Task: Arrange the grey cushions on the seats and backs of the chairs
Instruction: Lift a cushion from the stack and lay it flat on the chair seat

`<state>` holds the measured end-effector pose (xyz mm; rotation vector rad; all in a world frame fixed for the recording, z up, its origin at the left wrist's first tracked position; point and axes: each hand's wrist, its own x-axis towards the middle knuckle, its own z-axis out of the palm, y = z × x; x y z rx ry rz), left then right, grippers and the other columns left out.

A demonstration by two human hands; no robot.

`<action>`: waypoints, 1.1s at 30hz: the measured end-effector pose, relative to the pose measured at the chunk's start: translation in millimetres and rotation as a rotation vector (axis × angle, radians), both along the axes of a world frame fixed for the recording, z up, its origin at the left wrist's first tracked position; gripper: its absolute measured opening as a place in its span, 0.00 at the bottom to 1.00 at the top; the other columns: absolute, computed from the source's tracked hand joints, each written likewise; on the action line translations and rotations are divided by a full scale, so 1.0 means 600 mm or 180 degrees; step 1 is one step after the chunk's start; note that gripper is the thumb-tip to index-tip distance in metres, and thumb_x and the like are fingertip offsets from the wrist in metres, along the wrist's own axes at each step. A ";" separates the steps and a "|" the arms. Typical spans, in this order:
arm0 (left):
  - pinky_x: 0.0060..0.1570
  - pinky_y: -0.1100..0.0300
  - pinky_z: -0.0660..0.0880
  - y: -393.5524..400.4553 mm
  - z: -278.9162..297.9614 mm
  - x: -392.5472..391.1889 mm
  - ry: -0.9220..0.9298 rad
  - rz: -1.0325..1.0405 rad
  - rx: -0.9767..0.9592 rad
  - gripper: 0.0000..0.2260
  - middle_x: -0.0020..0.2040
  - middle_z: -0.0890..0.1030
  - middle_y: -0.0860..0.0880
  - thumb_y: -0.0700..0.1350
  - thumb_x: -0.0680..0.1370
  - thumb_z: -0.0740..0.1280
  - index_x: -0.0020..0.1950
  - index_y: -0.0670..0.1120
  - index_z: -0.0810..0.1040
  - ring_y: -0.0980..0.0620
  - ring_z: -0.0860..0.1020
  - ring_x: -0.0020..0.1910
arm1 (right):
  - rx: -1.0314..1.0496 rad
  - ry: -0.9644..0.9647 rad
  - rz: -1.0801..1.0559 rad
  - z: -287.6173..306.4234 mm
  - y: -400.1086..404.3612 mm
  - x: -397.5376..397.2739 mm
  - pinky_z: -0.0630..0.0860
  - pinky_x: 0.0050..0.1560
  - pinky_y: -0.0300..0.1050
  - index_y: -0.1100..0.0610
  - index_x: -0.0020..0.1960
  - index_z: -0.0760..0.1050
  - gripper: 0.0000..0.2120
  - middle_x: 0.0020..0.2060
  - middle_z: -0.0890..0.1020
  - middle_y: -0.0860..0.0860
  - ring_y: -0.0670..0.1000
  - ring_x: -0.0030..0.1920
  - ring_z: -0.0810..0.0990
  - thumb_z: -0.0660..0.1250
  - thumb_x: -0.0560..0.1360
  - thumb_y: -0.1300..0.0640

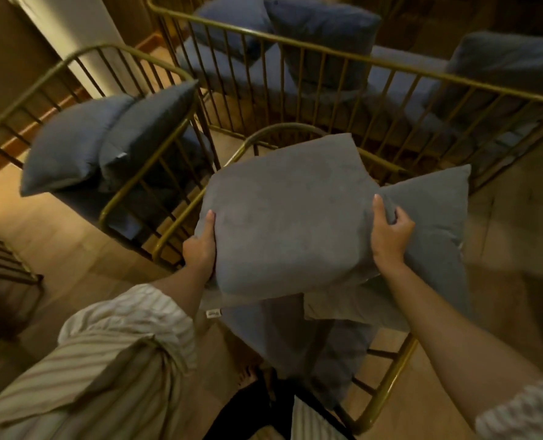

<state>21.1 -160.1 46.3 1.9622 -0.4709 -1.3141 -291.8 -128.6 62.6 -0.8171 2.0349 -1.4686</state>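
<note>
I hold a large grey cushion [289, 217] flat above the nearest brass-wire chair [387, 379]. My left hand [200, 246] grips its left edge and my right hand [390, 236] pinches its right edge. A second grey cushion [435, 223] lies partly under it to the right, and the chair's seat pad [295, 338] shows below. The chair at the left [83, 61] carries two grey cushions [105, 141] leaning on its back. A wire sofa [327, 55] behind holds several more cushions [321, 33].
The wooden floor [60, 236] runs between the chairs. A striped dark object [0, 258] sits at the left edge. A white wall corner [70, 30] and a wooden skirting board stand behind the left chair.
</note>
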 end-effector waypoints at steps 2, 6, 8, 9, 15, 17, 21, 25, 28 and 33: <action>0.65 0.45 0.71 -0.008 0.035 -0.002 -0.0048 0.0079 -0.0199 0.51 0.67 0.77 0.44 0.79 0.62 0.60 0.72 0.44 0.70 0.39 0.77 0.63 | -0.0246 0.0083 0.0017 0.029 -0.013 0.003 0.65 0.32 0.40 0.49 0.31 0.65 0.20 0.27 0.67 0.48 0.41 0.27 0.67 0.66 0.78 0.46; 0.62 0.49 0.70 -0.034 0.094 0.011 -0.0330 0.0221 -0.0661 0.38 0.66 0.77 0.42 0.70 0.74 0.62 0.71 0.42 0.70 0.39 0.75 0.65 | -0.0539 0.0101 0.0091 0.081 -0.043 0.023 0.67 0.34 0.27 0.53 0.39 0.73 0.12 0.32 0.74 0.43 0.34 0.33 0.74 0.66 0.79 0.48; 0.61 0.49 0.70 -0.053 0.123 0.036 -0.0473 0.0244 -0.0860 0.37 0.65 0.78 0.43 0.71 0.73 0.62 0.69 0.43 0.73 0.40 0.76 0.63 | -0.0593 -0.0013 0.0135 0.103 -0.067 0.042 0.72 0.41 0.31 0.54 0.46 0.77 0.11 0.38 0.78 0.42 0.36 0.39 0.77 0.66 0.79 0.47; 0.61 0.49 0.70 -0.064 0.136 0.053 -0.0524 0.0253 -0.0939 0.36 0.63 0.79 0.43 0.71 0.72 0.62 0.67 0.43 0.74 0.40 0.77 0.62 | -0.0582 -0.0074 0.0199 0.110 -0.082 0.054 0.74 0.44 0.35 0.54 0.48 0.78 0.12 0.40 0.80 0.44 0.40 0.42 0.78 0.66 0.79 0.46; 0.65 0.45 0.68 -0.116 0.219 0.193 -0.0646 0.0461 -0.0968 0.43 0.65 0.76 0.43 0.75 0.66 0.64 0.72 0.48 0.69 0.41 0.75 0.64 | -0.0186 -0.0325 0.0664 0.152 -0.173 0.182 0.70 0.47 0.44 0.56 0.46 0.78 0.16 0.45 0.81 0.53 0.51 0.47 0.78 0.66 0.78 0.43; 0.66 0.44 0.68 -0.131 0.239 0.254 -0.0661 0.0444 -0.0933 0.45 0.63 0.77 0.43 0.76 0.64 0.64 0.72 0.49 0.69 0.41 0.75 0.62 | -0.0142 -0.0447 0.0748 0.162 -0.199 0.242 0.70 0.48 0.44 0.58 0.50 0.79 0.17 0.47 0.80 0.53 0.51 0.48 0.77 0.66 0.78 0.43; 0.63 0.45 0.72 -0.149 0.260 0.392 -0.0740 0.0574 -0.1037 0.43 0.56 0.80 0.46 0.75 0.64 0.66 0.67 0.44 0.73 0.46 0.78 0.54 | -0.0105 -0.0624 0.0971 0.163 -0.241 0.380 0.71 0.50 0.45 0.57 0.49 0.78 0.18 0.47 0.79 0.51 0.51 0.48 0.76 0.66 0.77 0.41; 0.62 0.45 0.73 -0.177 0.269 0.553 -0.0856 0.0626 -0.1067 0.49 0.59 0.81 0.45 0.78 0.60 0.65 0.68 0.43 0.74 0.43 0.78 0.57 | -0.0086 -0.0720 0.1114 0.158 -0.291 0.535 0.71 0.48 0.44 0.59 0.52 0.80 0.21 0.46 0.80 0.51 0.51 0.48 0.78 0.66 0.77 0.40; 0.62 0.44 0.74 -0.207 0.263 0.666 -0.0925 0.0630 -0.1058 0.47 0.57 0.82 0.45 0.78 0.59 0.64 0.64 0.44 0.76 0.42 0.79 0.57 | -0.0083 -0.0527 0.1249 0.148 -0.328 0.640 0.72 0.46 0.45 0.58 0.49 0.80 0.20 0.42 0.80 0.50 0.51 0.45 0.78 0.65 0.78 0.40; 0.58 0.45 0.77 -0.269 0.247 0.805 -0.0929 0.0555 -0.1065 0.40 0.51 0.83 0.46 0.76 0.62 0.64 0.57 0.44 0.79 0.44 0.81 0.51 | -0.0028 -0.0205 0.1398 0.126 -0.384 0.775 0.69 0.36 0.43 0.57 0.45 0.77 0.17 0.36 0.78 0.50 0.48 0.38 0.75 0.59 0.83 0.47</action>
